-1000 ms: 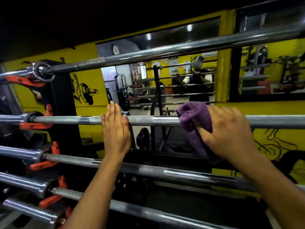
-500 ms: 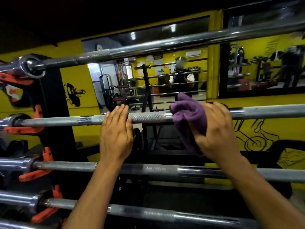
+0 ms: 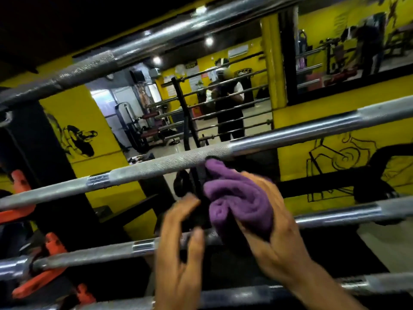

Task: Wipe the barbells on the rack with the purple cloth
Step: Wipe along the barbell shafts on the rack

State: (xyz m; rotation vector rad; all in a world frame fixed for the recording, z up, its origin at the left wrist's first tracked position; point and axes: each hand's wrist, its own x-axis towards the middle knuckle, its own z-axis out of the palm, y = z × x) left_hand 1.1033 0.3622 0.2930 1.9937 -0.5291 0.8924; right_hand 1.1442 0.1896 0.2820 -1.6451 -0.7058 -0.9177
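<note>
Several steel barbells lie across the rack, slanting up to the right. My right hand (image 3: pixel 274 238) holds the bunched purple cloth (image 3: pixel 237 198) just below the middle barbell (image 3: pixel 161 164); the cloth's top corner reaches that bar's underside. My left hand (image 3: pixel 181 249) hovers beside the cloth, fingers loosely spread, holding nothing, in front of the lower barbell (image 3: pixel 96 253). A higher barbell (image 3: pixel 138 48) crosses the top of the view.
Orange rack hooks (image 3: pixel 44 260) carry the bar ends at the left on a black upright (image 3: pixel 35 153). Behind the bars are a yellow wall (image 3: pixel 312 157) and a mirror (image 3: pixel 201 104) reflecting a person and the rack. Another bar (image 3: pixel 245 294) runs along the bottom.
Both hands have come off the middle barbell and dropped below it. The cloth has left the bar and is now bunched in my right hand. The view has tilted.
</note>
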